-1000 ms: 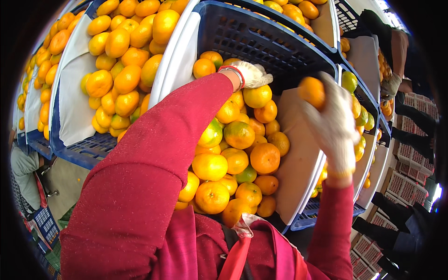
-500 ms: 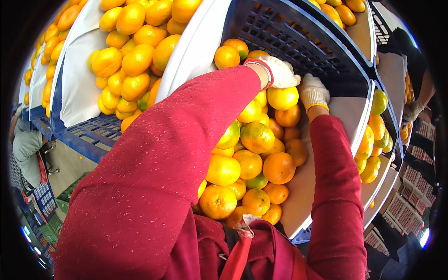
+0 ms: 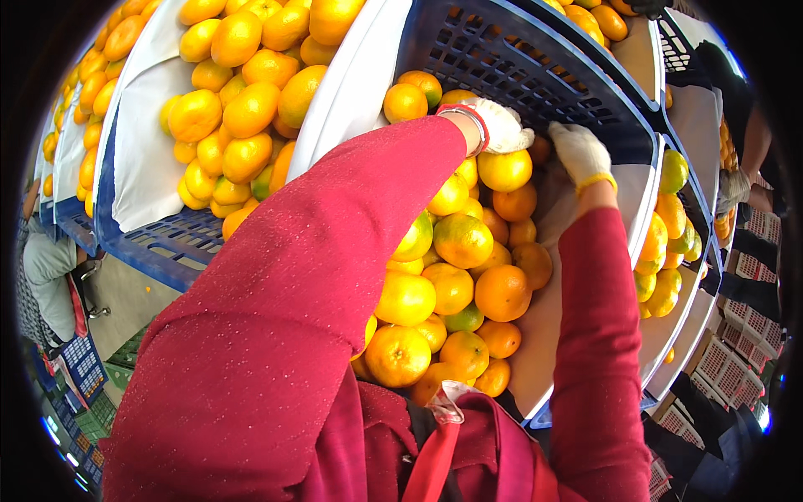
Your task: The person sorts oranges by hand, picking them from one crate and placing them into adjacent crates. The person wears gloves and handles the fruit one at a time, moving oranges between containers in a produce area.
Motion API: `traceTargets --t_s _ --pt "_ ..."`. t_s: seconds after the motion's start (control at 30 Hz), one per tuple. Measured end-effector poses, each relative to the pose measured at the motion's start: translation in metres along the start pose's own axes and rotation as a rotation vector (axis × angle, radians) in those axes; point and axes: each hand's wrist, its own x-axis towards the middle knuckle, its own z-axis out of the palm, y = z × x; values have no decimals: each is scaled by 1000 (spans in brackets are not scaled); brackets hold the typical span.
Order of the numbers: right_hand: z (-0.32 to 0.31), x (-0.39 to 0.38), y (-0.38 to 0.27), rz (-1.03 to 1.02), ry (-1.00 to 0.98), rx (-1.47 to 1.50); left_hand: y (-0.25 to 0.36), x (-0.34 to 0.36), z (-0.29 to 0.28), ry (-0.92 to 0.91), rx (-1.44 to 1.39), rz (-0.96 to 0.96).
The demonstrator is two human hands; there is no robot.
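A blue slatted crate [image 3: 577, 105] in front of me holds a heap of orange and yellow-green mandarins [image 3: 464, 241]. My left hand [image 3: 498, 127], in a white knit glove with a red band at the wrist, reaches to the far part of the heap. Its fingers bend down just above a yellow mandarin [image 3: 505, 171]; what lies beneath them is hidden. To its right, my right hand [image 3: 581, 154], gloved in white with a yellow cuff, hangs above the white liner [image 3: 535, 351] by the crate's right wall. Its fingers stretch out toward the left, and no fruit shows in them.
On the left stands another lined blue crate [image 3: 159, 251] full of mandarins [image 3: 251, 109]. More fruit crates [image 3: 669, 226] line the right side. A person's gloved hand [image 3: 734, 188] shows at the far right, near stacked pale crates [image 3: 728, 372]. Another person [image 3: 50, 268] is at the left edge.
My right hand has shifted a little to the right, and its fingers have straightened away from the fist-like shape. My left hand stays almost in place over the far mandarins.
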Motion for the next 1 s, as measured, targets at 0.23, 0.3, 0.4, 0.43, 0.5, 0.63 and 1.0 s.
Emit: traceTargets --t_s 0.23,0.3,0.4,0.43,0.5,0.63,1.0 --pt "29 -82 -28 -31 -30 36 -2 12 -10 -39 -5 71" --pt "25 -80 -19 -53 -74 118 -3 16 -9 -37 16 69" --pt "1 -96 -34 -12 12 167 -10 14 -7 -32 -26 27" --pt "-2 -95 -28 -49 66 264 -12 14 -6 -23 -28 13" --pt "-15 -87 -3 -133 175 328 -4 12 1 -29 3 19" --pt "-6 -70 -14 -129 83 -454 14 -7 12 -54 159 41" --pt "32 -28 -13 31 -170 -600 25 -14 -10 -212 347 130"
